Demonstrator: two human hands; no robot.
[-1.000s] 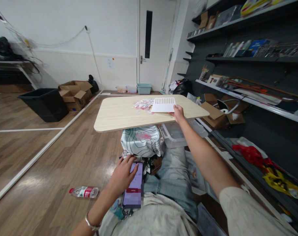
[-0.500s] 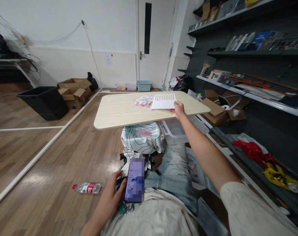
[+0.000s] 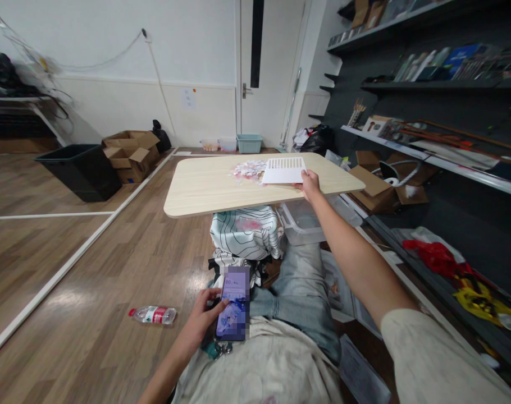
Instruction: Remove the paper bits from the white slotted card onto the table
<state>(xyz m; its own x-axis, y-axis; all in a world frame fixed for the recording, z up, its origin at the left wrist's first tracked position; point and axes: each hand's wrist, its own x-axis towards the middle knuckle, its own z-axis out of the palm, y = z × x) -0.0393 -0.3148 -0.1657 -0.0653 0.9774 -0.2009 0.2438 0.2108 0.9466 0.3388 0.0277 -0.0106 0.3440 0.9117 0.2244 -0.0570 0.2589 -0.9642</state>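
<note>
My right hand pinches the near right corner of a white sheet with a row of slots along its far side. The sheet is held over the pale wooden tabletop. Just left of it lies a heap of small white and pinkish paper-like pieces, too small to make out. On my lap a phone lies with its screen lit and partly blurred. My left hand is closed at the phone's left edge, thumb over the screen and fingers at the side, partly hidden.
A patterned cloth-covered stool and a clear plastic bin stand under the tabletop. A water bottle lies on the floor at left. Shelves line the right side. A black bin and cardboard boxes stand far left.
My left hand has moved from beside the phone onto its edge, thumb now over the screen. My right hand still holds the white sheet. The view has shifted slightly.
</note>
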